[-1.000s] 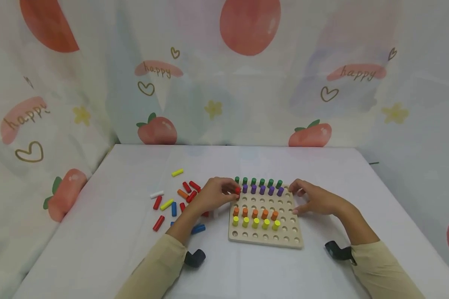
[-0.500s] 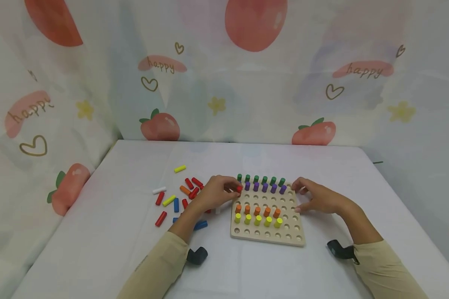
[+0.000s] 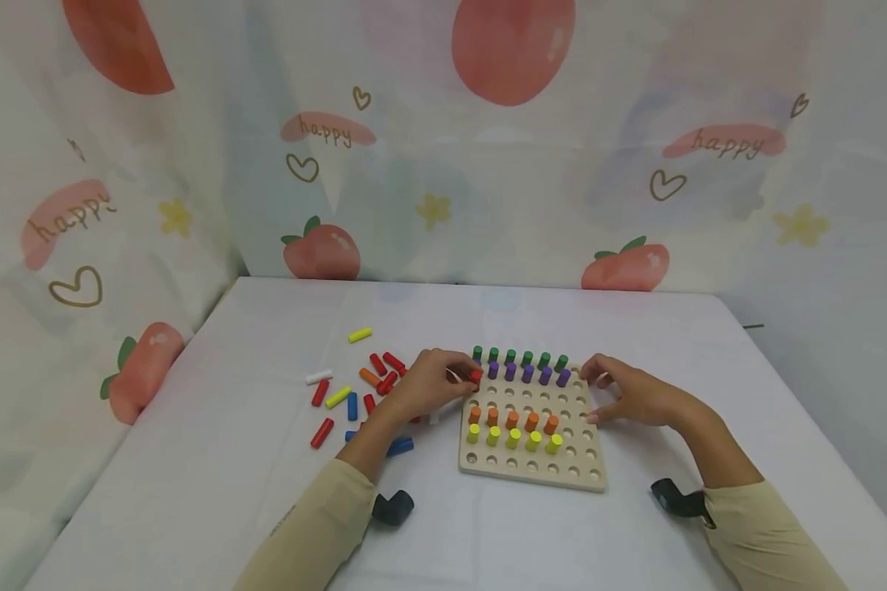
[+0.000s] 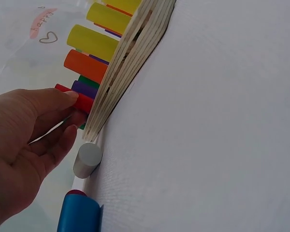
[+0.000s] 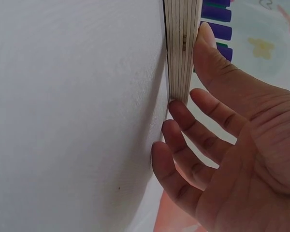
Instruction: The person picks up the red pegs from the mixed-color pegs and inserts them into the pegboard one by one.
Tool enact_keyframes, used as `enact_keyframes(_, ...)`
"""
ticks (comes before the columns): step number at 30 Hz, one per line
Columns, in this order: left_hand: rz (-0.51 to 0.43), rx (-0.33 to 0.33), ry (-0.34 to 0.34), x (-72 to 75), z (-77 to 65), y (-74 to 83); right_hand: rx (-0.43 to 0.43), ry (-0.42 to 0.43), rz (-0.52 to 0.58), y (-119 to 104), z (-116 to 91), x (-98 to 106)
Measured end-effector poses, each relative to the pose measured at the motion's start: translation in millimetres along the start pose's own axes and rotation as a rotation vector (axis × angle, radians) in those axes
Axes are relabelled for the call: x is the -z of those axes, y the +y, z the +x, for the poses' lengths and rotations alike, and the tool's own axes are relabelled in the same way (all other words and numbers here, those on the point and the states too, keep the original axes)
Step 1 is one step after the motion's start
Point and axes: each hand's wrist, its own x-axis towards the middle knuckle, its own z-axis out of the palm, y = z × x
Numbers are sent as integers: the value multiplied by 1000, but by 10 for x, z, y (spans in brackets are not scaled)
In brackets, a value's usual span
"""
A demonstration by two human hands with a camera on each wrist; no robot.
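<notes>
At the board (image 3: 543,475), left fingers (image 4: 53,101) hold a red peg (image 4: 84,103) upright.

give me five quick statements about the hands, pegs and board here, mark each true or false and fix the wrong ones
1. The left hand pinches a red peg. True.
2. The right hand holds a purple peg. False: it holds no peg; it touches the right edge of the pegboard.
3. Green pegs stand in a row along the pegboard's far side. True.
4. The yellow pegs on the pegboard stand farther from the person than the orange pegs there. False: the yellow row is nearer the person.
5. A blue peg and a white peg lie on the table, to the left of the pegboard. True.
</notes>
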Motion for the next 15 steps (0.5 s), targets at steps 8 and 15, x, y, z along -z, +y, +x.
enact_keyframes(8, 4, 1, -2, -6, 5, -12, 0, -4, 3, -14, 1, 7)
enact_keyframes(15, 16, -10, -10, 0, 25, -36, 4, -9, 3, -3, 4, 6)
